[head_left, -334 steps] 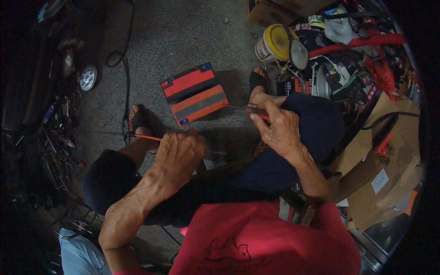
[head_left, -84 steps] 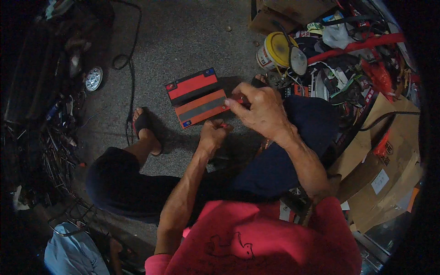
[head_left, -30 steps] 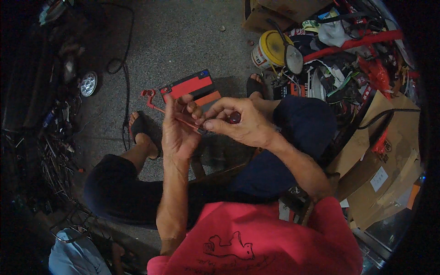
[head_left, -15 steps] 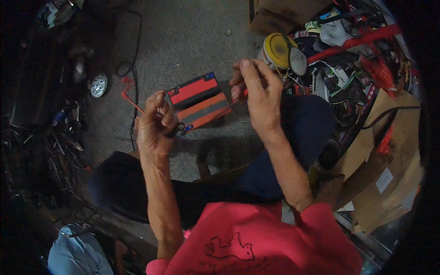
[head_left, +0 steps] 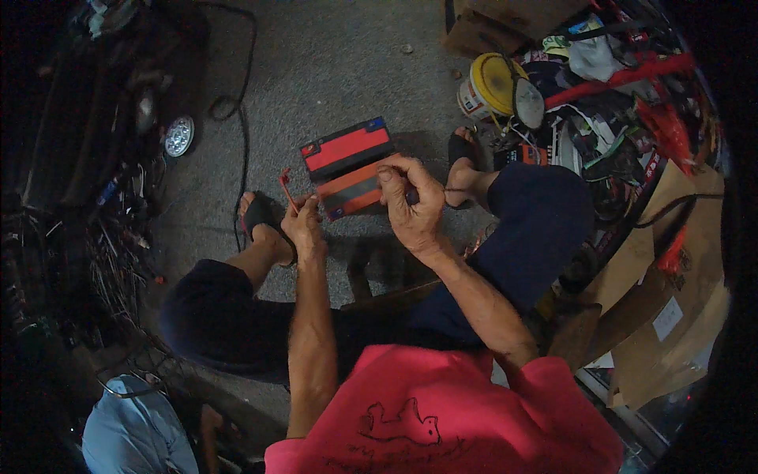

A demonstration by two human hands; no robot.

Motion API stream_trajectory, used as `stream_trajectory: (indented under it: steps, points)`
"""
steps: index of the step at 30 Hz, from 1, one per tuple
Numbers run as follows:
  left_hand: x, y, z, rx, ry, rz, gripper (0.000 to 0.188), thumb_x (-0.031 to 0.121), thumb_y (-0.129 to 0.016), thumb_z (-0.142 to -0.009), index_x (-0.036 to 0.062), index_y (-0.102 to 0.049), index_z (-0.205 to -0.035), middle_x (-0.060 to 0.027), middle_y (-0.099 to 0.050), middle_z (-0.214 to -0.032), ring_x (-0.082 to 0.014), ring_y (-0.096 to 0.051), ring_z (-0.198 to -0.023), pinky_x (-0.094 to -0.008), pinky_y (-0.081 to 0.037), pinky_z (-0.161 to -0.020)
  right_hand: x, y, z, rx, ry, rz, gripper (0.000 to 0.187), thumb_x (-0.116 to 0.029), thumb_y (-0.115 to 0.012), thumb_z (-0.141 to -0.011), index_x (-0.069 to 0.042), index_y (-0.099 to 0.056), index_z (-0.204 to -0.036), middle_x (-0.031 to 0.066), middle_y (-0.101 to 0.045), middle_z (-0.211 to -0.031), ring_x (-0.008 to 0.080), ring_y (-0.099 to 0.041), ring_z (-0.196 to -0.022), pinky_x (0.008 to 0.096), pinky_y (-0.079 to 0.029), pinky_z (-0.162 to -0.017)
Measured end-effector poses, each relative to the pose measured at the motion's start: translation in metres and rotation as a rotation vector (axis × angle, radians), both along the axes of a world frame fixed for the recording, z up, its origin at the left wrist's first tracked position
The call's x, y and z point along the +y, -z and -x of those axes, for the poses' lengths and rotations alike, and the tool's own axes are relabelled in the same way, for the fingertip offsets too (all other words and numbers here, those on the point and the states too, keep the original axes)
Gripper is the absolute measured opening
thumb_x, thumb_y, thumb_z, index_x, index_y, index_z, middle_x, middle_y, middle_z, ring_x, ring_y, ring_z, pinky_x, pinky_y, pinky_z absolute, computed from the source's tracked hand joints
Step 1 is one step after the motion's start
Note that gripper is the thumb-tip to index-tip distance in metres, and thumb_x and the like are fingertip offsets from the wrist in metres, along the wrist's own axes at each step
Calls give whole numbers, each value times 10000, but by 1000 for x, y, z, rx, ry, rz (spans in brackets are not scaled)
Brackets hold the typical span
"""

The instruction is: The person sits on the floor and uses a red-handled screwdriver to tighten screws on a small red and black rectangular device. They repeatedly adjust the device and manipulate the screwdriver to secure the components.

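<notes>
The left hand (head_left: 304,221) is pinching an orange lead (head_left: 290,197) between thumb and fingers, the lead's red end pointing toward eleven o'clock; the right hand (head_left: 414,204) is curling narrowly round a dark handle (head_left: 411,195). Between them, toward twelve o'clock, the orange-and-grey block (head_left: 351,188) is lying on the floor with the red-and-black block (head_left: 347,154) just beyond it. Half a second ago the right hand was reaching up to the one o'clock side, clear of the blocks; now it is hanging over the near block's three o'clock end, while the left is coming in beside its eight o'clock corner. That is bringing both hands to opposite ends of one block, so the work in hand appears to be centring there. The right fingers are hiding that end, and whether the left hand is touching its corner is impossible to tell. A thin dark line is running toward three o'clock from the right hand, too faint to name. Farther out, a round lamp (head_left: 179,136) is sitting at ten o'clock, a yellow-lidded bucket (head_left: 478,88) is standing at one, and pale blue fabric (head_left: 130,426) at seven is only partly showing, its owner unclear.
</notes>
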State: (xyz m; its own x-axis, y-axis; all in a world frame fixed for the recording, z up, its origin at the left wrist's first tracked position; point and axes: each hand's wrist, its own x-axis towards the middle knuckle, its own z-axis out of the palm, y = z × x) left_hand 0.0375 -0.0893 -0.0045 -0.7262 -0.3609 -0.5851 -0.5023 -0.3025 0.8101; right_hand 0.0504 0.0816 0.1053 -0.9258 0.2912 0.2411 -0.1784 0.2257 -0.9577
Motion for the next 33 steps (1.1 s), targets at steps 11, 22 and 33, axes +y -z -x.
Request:
stream_trajectory:
  steps: [11,22,33]
  points:
    - [14,11,-9,-176,-84,138,785,5,-724,-685,4,-313,-1354,-126,-494,-1163,-210,-548,-787,-324,-456,-582,6,-31,6,-94,42,-638,291,-292,-659,-859,-10,-608,-806,138,-641,-729,307,-634,-641,403,-479,-563]
    - [15,31,-19,-93,55,-131,527,-72,-669,-711,-72,-492,-1207,-155,-579,-1043,-219,-615,-815,-307,-513,-662,23,-42,-16,-306,-51,-566,230,-275,-664,-843,-49,-651,-797,135,-663,-673,287,-666,-607,377,-507,-558]
    - [19,39,-25,10,243,213,190,-74,-658,-652,2,-624,-822,-78,-637,-844,-173,-598,-746,-306,-493,-672,10,-20,-21,-217,-163,-410,172,-214,-670,-825,-58,-621,-769,109,-656,-664,283,-663,-586,369,-508,-514]
